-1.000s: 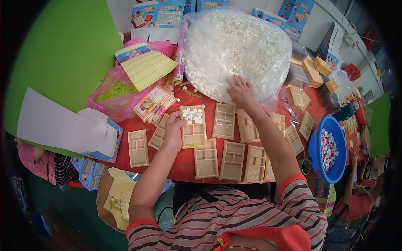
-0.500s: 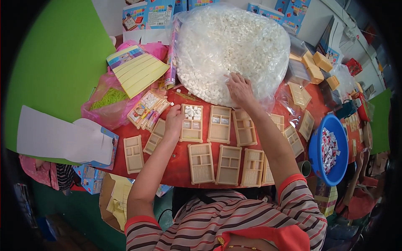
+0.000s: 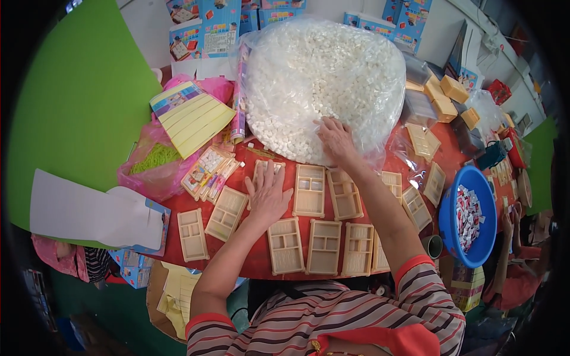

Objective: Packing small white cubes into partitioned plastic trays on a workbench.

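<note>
A big clear plastic bag [image 3: 380,77] lies open at the back of the table, heaped with small white cubes [image 3: 285,139]. My right hand [image 3: 337,139] rests at its near side, fingers loosely apart among the cubes; whether any are under the fingertips is hidden. My left hand [image 3: 270,193] is spread flat over a compartmented beige tray [image 3: 257,172], covering most of it. White cubes show at that tray's far end. Right of it stands another beige tray [image 3: 309,190] with small clear packets in its middle compartments.
More beige trays [image 3: 286,246] lie in rows on the red table [image 3: 228,258]. At left are a pink bag of green strips [image 3: 155,151], yellow printed sheets [image 3: 196,115] and stacked cards [image 3: 211,172]. A blue basin [image 3: 454,237] of small packets stands at right.
My left hand has shifted right from the tray's left edge to spread over it, hiding its cubes. My right hand stays at the bag. The whole view has shifted slightly.
</note>
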The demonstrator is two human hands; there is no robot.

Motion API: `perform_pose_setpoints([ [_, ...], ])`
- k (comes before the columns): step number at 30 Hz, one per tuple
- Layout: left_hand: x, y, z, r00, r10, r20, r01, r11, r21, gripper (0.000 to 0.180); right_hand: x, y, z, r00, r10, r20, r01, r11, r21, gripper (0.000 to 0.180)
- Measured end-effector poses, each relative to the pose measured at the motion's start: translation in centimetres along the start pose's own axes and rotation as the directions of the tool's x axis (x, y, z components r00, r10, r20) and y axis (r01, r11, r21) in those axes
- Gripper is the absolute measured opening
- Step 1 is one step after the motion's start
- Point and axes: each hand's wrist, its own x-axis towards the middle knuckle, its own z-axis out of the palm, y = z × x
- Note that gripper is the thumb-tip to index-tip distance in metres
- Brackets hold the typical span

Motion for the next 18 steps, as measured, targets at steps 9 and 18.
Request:
perform_pose_setpoints([
  [9,7.5,2.5,-3.3,0.829,0.425,-0.362,-0.374,0.905,0.205,0.082,-0.5,-0.9,-2.8,0.954,-0.299,-0.003,0.297,0.947,0.124,0.029],
  [18,14.4,1.5,-3.9,0.819,0.574,0.019,-0.527,0.739,0.419,0.019,-1.9,2.8,-10.1,0.93,-0.199,0.31,0.211,0.978,-0.004,0.052],
])
